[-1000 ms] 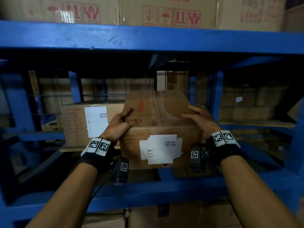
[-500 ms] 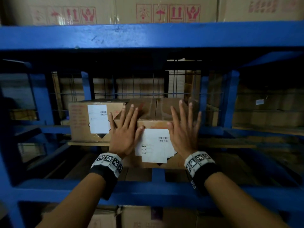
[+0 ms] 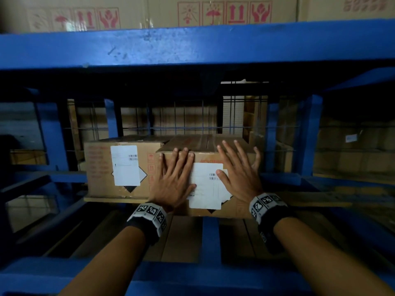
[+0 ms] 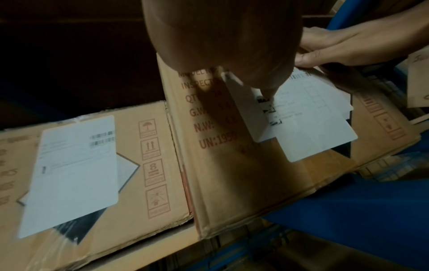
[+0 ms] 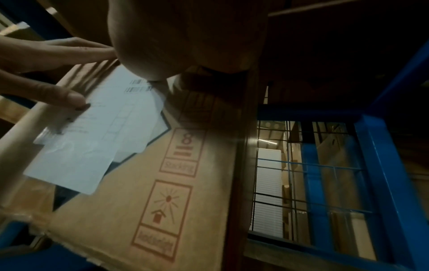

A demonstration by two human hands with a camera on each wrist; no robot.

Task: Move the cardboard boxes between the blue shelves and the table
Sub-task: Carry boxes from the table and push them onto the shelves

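The cardboard box [image 3: 205, 148] sits on the blue shelf [image 3: 192, 45], touching a second box [image 3: 100, 167]; its front bears a white label [image 3: 206, 189] and red print. Left hand [image 3: 174, 182] and right hand [image 3: 240, 174] press flat against it, fingers straight, each grip holding nothing. The print under the palms is hidden.

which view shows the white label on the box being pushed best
The left wrist view: the white label on the pushed box is close, with barcode and print lines visible. The head view shows it smaller, between the left hand and right hand. The right wrist view shows it dim and skewed.
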